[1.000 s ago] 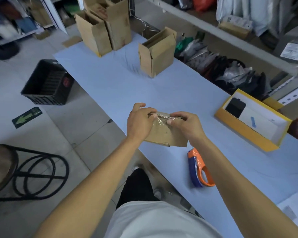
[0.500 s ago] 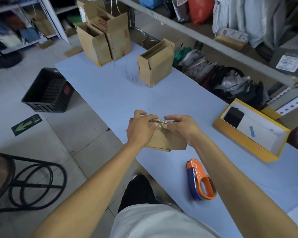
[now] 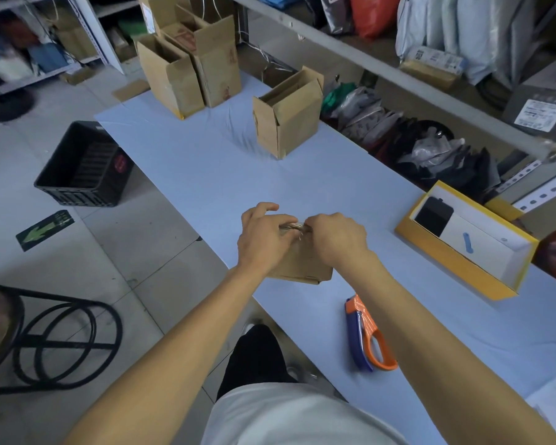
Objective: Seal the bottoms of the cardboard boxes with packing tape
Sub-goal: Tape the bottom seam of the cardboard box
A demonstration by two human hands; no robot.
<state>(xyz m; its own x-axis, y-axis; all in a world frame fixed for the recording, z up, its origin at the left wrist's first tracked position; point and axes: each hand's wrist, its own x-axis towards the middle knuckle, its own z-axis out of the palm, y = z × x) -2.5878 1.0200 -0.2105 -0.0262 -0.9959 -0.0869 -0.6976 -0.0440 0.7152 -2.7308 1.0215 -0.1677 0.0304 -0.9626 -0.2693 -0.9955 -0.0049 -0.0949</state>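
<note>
Hands both curled on small cardboard box (image 3: 297, 264) at table's (image 3: 206, 175) near edge: left hand (image 3: 262, 239) and right hand (image 3: 336, 240) pinching top flaps. Risk: flaps spring apart once released for tape dispenser (image 3: 366, 338), near right; box could tip off edge.

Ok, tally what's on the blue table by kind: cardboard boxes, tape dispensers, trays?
Cardboard boxes: 4, namely two at the far end, one mid-table, and a small box gripped by the left hand and right hand.
Tape dispensers: 1.
Yellow trays: 1.
Total: 6.
</note>
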